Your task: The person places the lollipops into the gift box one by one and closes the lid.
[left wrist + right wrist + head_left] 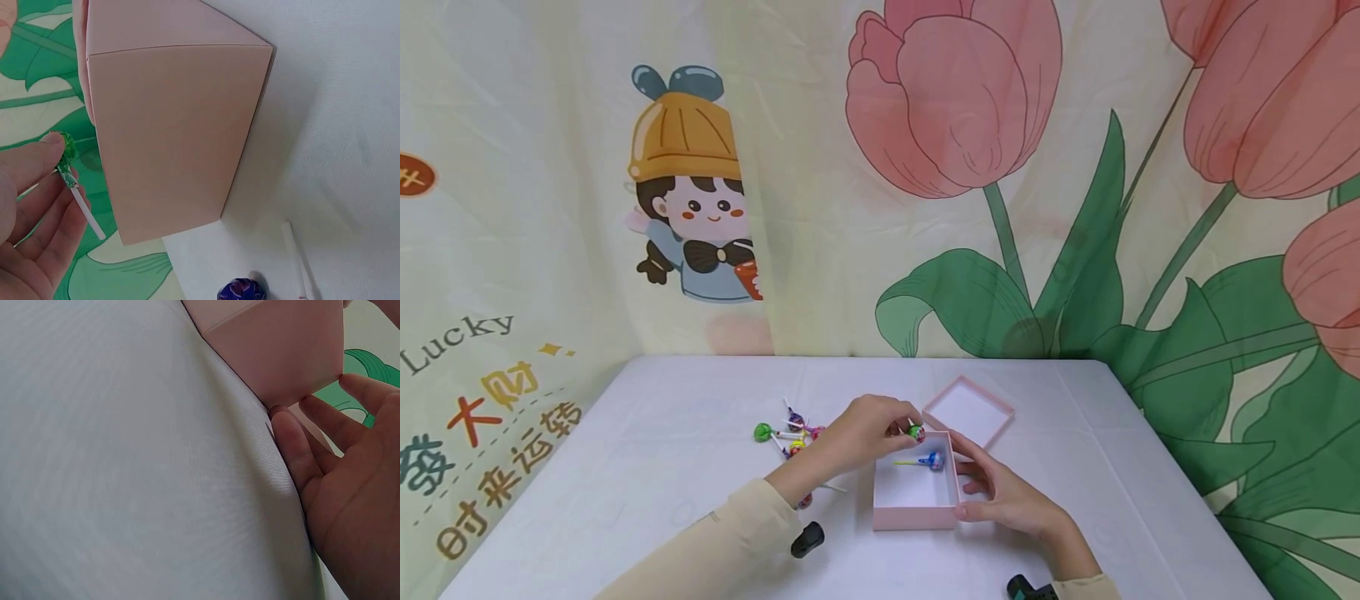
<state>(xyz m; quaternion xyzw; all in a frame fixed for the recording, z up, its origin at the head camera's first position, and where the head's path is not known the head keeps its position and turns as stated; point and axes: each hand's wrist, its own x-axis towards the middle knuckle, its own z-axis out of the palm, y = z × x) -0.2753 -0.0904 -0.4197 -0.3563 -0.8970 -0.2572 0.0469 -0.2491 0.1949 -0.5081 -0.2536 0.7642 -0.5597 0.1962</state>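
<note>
Green lollipop (917, 432) hides partly behind pinching left fingers (65, 237); extended right fingers (334, 422) touch a box (913, 518).

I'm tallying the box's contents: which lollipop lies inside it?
The blue-headed lollipop with the yellow stick. It alone lies inside the pink box; a green one is pinched in the left hand, and the others lie on the table.

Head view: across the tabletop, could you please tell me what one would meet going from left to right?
Green lollipop head, small black object, left hand, blue lollipop head, right hand.
</note>
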